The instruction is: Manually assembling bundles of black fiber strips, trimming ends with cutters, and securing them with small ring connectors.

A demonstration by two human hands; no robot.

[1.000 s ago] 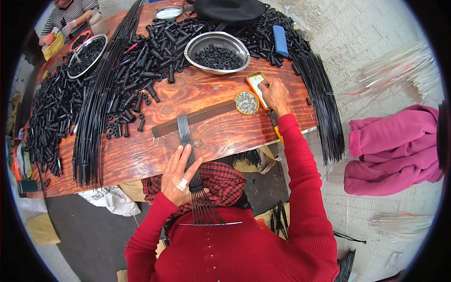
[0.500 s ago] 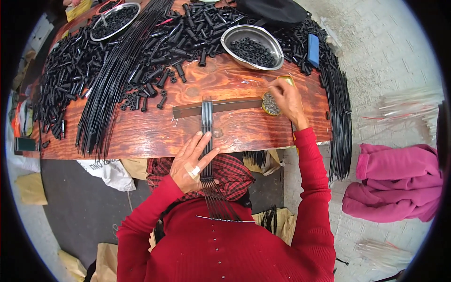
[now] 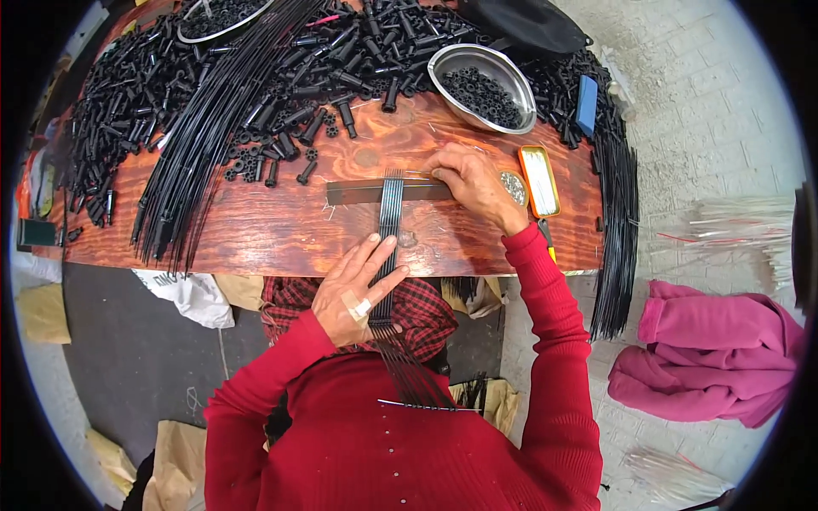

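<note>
A flat row of thin black rods [image 3: 391, 213] runs from a dark bar [image 3: 354, 192] on the table over the near edge toward my body. My left hand [image 3: 349, 298] grips this row at the table edge, fingers stretched over it and one fingertip showing beyond its right side. Closer to me the rods fan out, and a thin pale wire [image 3: 429, 405] crosses them. Just right of the rods' far ends, my right hand [image 3: 469, 180] is closed in a pinch above the bar; whatever its fingertips hold is too small to make out.
A round tin of small metal bits [image 3: 514, 186] sits beside an orange-rimmed box [image 3: 539, 180]. Behind are a metal bowl of black rings [image 3: 483, 89], heaped black tubular parts [image 3: 341, 60] and a long rod bundle [image 3: 204, 128]. A blue block [image 3: 586, 106] lies at right.
My right hand has moved left from the round tin to the far ends of the rods. My left hand keeps its hold on the row. The whole view has shifted slightly.
</note>
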